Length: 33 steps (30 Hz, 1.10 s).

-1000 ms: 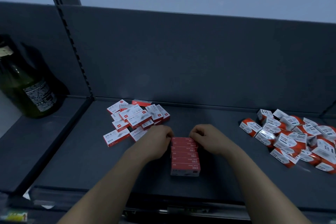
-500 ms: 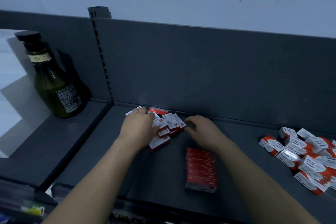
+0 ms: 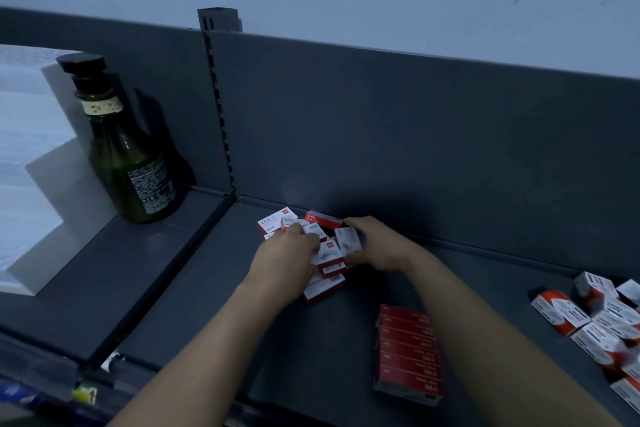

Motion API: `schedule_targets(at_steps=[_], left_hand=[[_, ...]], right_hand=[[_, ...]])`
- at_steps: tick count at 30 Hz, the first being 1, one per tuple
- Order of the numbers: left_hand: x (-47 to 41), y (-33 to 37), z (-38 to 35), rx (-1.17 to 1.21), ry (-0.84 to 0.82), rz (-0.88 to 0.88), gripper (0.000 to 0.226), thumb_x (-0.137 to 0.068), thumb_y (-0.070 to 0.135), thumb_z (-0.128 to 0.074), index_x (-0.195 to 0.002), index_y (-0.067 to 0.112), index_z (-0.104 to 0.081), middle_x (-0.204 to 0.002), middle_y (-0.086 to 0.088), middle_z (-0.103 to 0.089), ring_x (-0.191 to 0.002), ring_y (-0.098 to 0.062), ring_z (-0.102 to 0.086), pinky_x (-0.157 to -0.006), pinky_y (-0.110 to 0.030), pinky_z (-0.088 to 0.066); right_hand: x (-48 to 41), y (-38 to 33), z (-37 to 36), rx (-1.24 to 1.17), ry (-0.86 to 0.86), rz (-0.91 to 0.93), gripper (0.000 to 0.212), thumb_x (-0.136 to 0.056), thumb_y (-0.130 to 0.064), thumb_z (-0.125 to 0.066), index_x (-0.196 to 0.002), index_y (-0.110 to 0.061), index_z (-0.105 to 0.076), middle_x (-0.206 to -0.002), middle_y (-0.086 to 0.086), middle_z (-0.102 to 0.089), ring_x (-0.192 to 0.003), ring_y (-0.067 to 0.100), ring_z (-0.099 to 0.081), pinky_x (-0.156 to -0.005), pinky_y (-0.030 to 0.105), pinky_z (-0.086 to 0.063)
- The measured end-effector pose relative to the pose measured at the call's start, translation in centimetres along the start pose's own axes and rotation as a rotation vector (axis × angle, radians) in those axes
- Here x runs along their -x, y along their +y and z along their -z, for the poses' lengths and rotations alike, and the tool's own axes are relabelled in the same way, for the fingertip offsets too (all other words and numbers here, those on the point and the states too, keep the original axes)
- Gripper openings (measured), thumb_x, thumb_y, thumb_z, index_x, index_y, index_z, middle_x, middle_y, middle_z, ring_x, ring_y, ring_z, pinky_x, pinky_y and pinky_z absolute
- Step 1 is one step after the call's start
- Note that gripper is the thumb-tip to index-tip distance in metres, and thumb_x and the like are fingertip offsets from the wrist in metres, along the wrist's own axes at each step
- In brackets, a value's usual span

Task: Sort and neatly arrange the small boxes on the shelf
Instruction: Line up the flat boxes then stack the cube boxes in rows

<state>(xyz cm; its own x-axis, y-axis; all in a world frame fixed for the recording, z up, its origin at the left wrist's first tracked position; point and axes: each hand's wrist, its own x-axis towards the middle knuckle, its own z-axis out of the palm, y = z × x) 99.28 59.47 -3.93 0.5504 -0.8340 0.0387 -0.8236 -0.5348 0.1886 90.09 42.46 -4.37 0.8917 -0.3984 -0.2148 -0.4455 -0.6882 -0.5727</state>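
Observation:
A loose pile of small red-and-white boxes point(image 3: 277, 222) lies at the back left of the dark shelf point(image 3: 214, 305). My left hand point(image 3: 285, 255) rests on top of the pile, fingers curled over several boxes. My right hand point(image 3: 375, 244) grips one white-faced box point(image 3: 348, 239) at the pile's right side, lifted slightly on edge. A neat row of red boxes point(image 3: 408, 354) stands near the shelf's front, below my right forearm. Another heap of orange-and-white boxes point(image 3: 595, 319) lies at the far right.
A dark green glass bottle point(image 3: 128, 163) with a black cap stands on the neighbouring shelf section to the left, beside white blocks point(image 3: 31, 163). A slotted upright post point(image 3: 218, 97) divides the sections. The grey back panel point(image 3: 415, 135) rises right behind the pile.
Both hands left the neat red row and reached back to the loose pile. My right hand has closed on one box there. The view has swung left.

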Motion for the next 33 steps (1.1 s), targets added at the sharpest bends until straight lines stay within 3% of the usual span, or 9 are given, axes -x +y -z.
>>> schedule_targets(at_steps=[3,7,12,15,17,21,23,27,33], left_hand=[[0.4,0.2,-0.3,0.124,0.003,0.048,0.025,-0.089,0.026,-0.057,-0.114,0.023,-0.058,-0.119,0.002,-0.049,-0.1,-0.023,-0.056,-0.077,-0.032,-0.046],[0.7,0.8,-0.2,0.182,-0.011,0.091,0.02,-0.091,0.027,-0.054,-0.109,0.016,-0.056,-0.116,-0.001,-0.047,-0.092,-0.026,-0.056,-0.072,-0.034,-0.045],[0.7,1.4,-0.2,0.131,-0.037,0.115,0.023,-0.092,0.025,-0.055,-0.11,0.012,-0.048,-0.113,-0.007,-0.051,-0.095,-0.028,-0.056,-0.073,-0.035,-0.045],[1.0,1.6,-0.2,0.026,-0.031,0.136,0.04,-0.091,0.035,-0.057,-0.121,0.013,-0.043,-0.121,-0.008,-0.05,-0.106,-0.028,-0.053,-0.077,-0.033,-0.04],[1.2,1.9,-0.4,-0.061,-0.025,0.107,0.037,-0.093,0.039,-0.051,-0.119,0.012,-0.048,-0.123,-0.009,-0.049,-0.109,-0.028,-0.05,-0.081,-0.035,-0.041],[2.1,3.9,0.2,0.237,-0.007,0.065,0.035,-0.093,0.033,-0.054,-0.123,0.016,-0.049,-0.126,-0.007,-0.045,-0.107,-0.028,-0.053,-0.083,-0.033,-0.042],[2.7,5.8,0.9,0.385,0.02,-0.028,0.038,-0.089,0.029,-0.061,-0.125,0.021,-0.051,-0.122,0.0,-0.052,-0.102,-0.02,-0.055,-0.08,-0.026,-0.042],[3.8,10.2,1.0,0.57,0.027,-0.18,0.033,-0.082,0.023,-0.07,-0.111,0.03,-0.055,-0.104,0.016,-0.058,-0.09,-0.002,-0.055,-0.067,-0.01,-0.04],[5.1,14.9,-0.5,0.604,0.019,-0.227,0.025,-0.083,0.028,-0.072,-0.107,0.031,-0.069,-0.093,0.018,-0.066,-0.082,0.004,-0.059,-0.074,-0.018,-0.048]], right_hand=[[0.2,0.0,0.1,-0.047,0.052,-0.08,0.078,-0.068,-0.027,-0.083,-0.135,-0.017,-0.044,-0.13,0.0,-0.032,-0.109,0.015,-0.045,-0.095,0.025,-0.041],[1.3,0.0,0.0,-0.166,0.142,-0.074,0.07,-0.062,-0.02,-0.087,-0.118,-0.027,-0.046,-0.122,-0.005,-0.03,-0.101,0.011,-0.047,-0.083,0.022,-0.044],[3.4,0.8,0.6,-0.28,0.261,-0.032,0.056,-0.071,-0.002,-0.077,-0.111,-0.032,-0.051,-0.106,-0.006,-0.059,-0.094,0.011,-0.062,-0.079,0.032,-0.057],[6.2,1.7,2.1,-0.34,0.31,-0.065,0.057,-0.078,-0.003,-0.073,-0.121,-0.028,-0.046,-0.102,-0.004,-0.064,-0.088,0.006,-0.063,-0.067,0.02,-0.053],[8.7,2.6,3.1,-0.341,0.347,-0.09,0.049,-0.079,-0.005,-0.072,-0.117,-0.025,-0.048,-0.1,-0.006,-0.065,-0.087,0.003,-0.062,-0.062,0.014,-0.047],[13.8,4.8,4.2,-0.313,0.352,-0.093,0.031,-0.08,-0.004,-0.071,-0.1,-0.025,-0.062,-0.093,-0.011,-0.067,-0.084,0.0,-0.063,-0.065,0.012,-0.049],[16.0,5.9,4.2,-0.272,0.322,-0.102,0.03,-0.081,-0.005,-0.071,-0.097,-0.03,-0.063,-0.092,-0.012,-0.068,-0.085,0.001,-0.064,-0.071,0.015,-0.05],[19.7,8.0,3.7,-0.159,0.296,-0.166,0.03,-0.08,-0.01,-0.072,-0.099,-0.031,-0.063,-0.095,-0.015,-0.067,-0.086,-0.004,-0.061,-0.08,0.02,-0.049],[24.1,9.9,2.8,-0.156,0.267,-0.231,0.028,-0.077,-0.019,-0.076,-0.095,-0.035,-0.062,-0.094,-0.016,-0.065,-0.091,0.001,-0.062,-0.078,0.019,-0.05]])
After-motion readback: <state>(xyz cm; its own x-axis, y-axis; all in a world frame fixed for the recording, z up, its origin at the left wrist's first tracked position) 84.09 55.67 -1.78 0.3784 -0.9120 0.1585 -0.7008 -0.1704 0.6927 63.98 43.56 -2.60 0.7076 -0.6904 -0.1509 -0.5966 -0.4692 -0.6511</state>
